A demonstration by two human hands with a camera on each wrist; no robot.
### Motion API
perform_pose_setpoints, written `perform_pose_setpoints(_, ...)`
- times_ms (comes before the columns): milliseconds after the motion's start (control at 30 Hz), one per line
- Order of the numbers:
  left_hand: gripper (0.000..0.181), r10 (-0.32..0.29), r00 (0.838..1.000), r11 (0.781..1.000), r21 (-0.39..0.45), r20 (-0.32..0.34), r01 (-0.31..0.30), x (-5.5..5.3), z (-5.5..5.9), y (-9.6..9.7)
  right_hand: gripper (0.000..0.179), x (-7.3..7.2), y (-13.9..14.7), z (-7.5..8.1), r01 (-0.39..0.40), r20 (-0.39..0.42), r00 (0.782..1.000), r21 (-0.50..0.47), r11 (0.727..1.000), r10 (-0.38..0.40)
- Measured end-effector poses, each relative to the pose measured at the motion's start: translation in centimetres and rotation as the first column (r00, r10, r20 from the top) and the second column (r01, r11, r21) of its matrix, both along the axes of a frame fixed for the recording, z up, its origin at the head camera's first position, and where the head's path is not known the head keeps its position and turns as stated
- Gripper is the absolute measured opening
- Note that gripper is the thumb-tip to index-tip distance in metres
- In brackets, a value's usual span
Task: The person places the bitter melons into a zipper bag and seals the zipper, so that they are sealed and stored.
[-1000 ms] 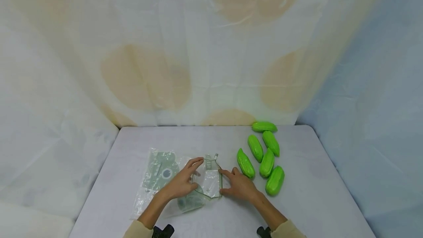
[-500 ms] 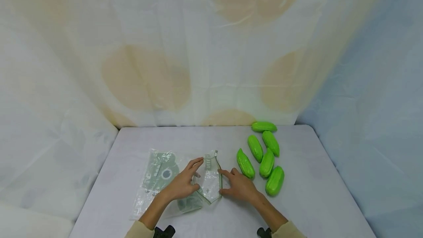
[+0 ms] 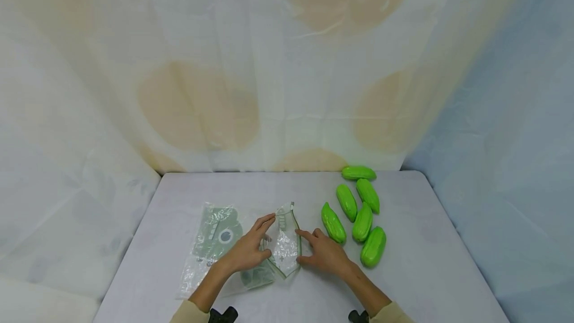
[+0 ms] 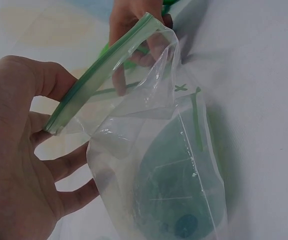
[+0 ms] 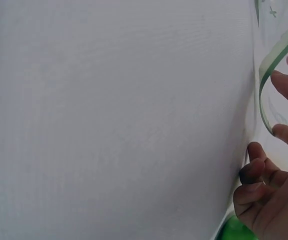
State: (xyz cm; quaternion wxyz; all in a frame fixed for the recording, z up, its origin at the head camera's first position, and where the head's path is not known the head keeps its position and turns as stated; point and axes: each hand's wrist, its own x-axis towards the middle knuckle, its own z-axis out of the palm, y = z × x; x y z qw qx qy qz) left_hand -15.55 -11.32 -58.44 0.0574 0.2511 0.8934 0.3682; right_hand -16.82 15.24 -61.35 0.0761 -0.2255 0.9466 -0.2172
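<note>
A clear zip bag [image 3: 284, 250] with green edging lies between the hands, and its mouth gapes. My left hand [image 3: 246, 249] touches the bag's left rim with spread thumb and index finger; in the left wrist view its fingertips sit along the green zip strip [image 4: 104, 70]. My right hand [image 3: 326, 251] touches the opposite rim with thumb and index finger held apart. Its other fingers [image 5: 251, 195] are bent and touch no strip. Inside the bag no loose object shows.
A flat plastic bag [image 3: 208, 263] with a green print lies to the left, partly under the left hand. Several glossy green gourd-like vegetables [image 3: 362, 221] lie right of the right hand. Draped cloth [image 3: 269, 88] rises behind the table [image 3: 426, 263] and along both sides.
The zip bag has shifted slightly: its near corner dips lower toward the front, and its far end has moved back a little. Both hands stay almost in place on the rim.
</note>
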Motion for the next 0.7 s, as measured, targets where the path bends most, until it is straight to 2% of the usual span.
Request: perform_pose_setpoints(700, 0.086, 0.006, 1.000, 1.000, -0.003, 0.007, -0.006, 0.01, -0.02, 0.11, 0.074, 0.10, 0.42, 0.88, -0.004, 0.023, 1.000, -0.034, 0.999, 0.004)
